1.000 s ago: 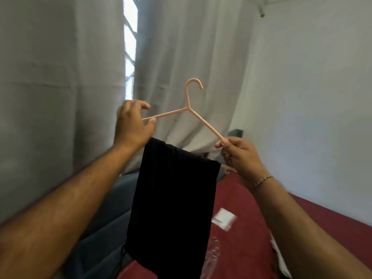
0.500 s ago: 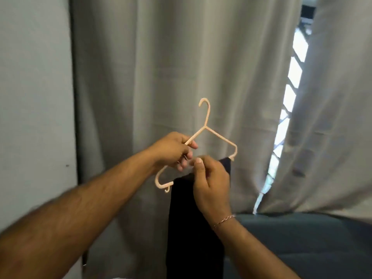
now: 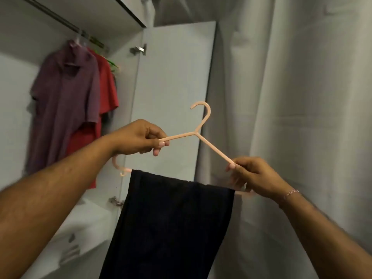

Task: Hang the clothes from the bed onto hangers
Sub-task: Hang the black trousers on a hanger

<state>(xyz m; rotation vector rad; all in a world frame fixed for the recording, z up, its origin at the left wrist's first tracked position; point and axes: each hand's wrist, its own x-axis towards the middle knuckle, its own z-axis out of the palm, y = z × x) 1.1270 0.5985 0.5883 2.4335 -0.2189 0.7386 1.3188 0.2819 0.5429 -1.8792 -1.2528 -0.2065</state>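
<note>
Before open wardrobe (image 3: 173, 77): both hands (image 3: 138, 137) (image 3: 255, 176) grip pink hanger (image 3: 203, 137) bearing dark trousers (image 3: 171, 228); shirts (image 3: 66, 101) left, curtain (image 3: 291, 97) right.

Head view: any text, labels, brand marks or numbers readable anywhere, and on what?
None readable.
Pink hanger: no marking visible.
Dark garment draped over its bar: no tag or print showing.
Purple shirt and red shirt in the wardrobe: blurred, no lettering discernible.

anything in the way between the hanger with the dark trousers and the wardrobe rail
Nothing visible blocks it. The wardrobe door stands open, and the rail has bare length left of the purple shirt. Both hands hold the pink hanger.
</note>
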